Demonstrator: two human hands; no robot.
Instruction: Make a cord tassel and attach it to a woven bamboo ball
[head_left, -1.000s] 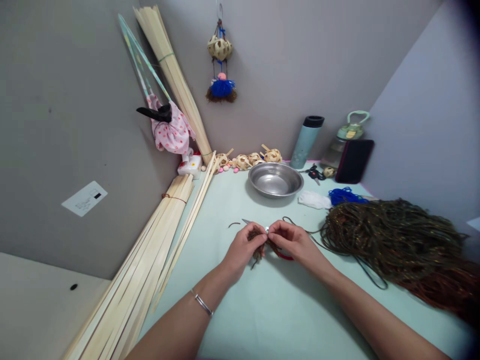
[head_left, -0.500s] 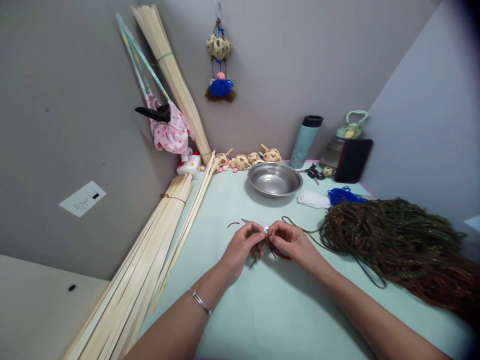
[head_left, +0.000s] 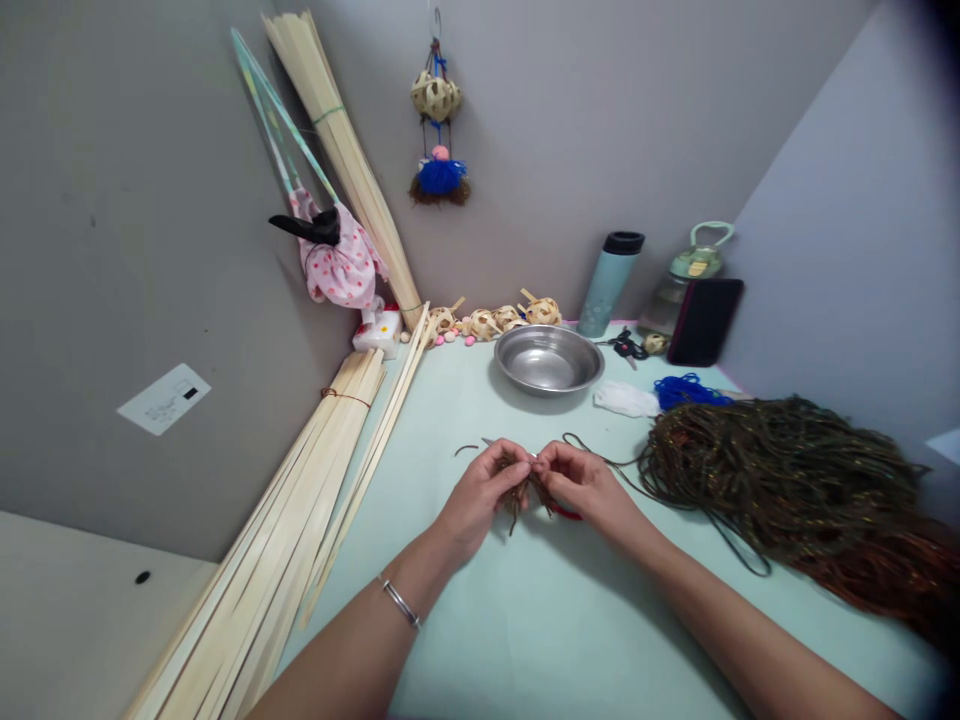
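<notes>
A small bunch of brown cord ends (head_left: 516, 497) hangs between my two hands, just above the table. My left hand (head_left: 491, 487) is closed on it with thumb and forefinger. My right hand (head_left: 579, 478) pinches the same brown bunch from the other side, its fingertips close to the left thumb. Scissors lie beneath the hands: the blade tip (head_left: 487, 442) shows behind the left fingers and a red handle (head_left: 568, 514) under the right hand. A short cut piece of cord (head_left: 466, 448) lies to the left. The exact spot where the fingertips meet is partly hidden.
A steel bowl (head_left: 549, 360) stands behind the hands. To the right is a large heap of dark cord (head_left: 784, 490), with blue yarn (head_left: 690, 391) and white yarn (head_left: 626, 398) beside it. Flat wooden strips (head_left: 289, 530) lie left. A tumbler (head_left: 611, 285) and phone (head_left: 705, 322) stand at the back.
The fingertips have shifted slightly on the brown bunch, and its dangling ends have swung a little to the right. Both hands keep their hold; everything else stays in place.
</notes>
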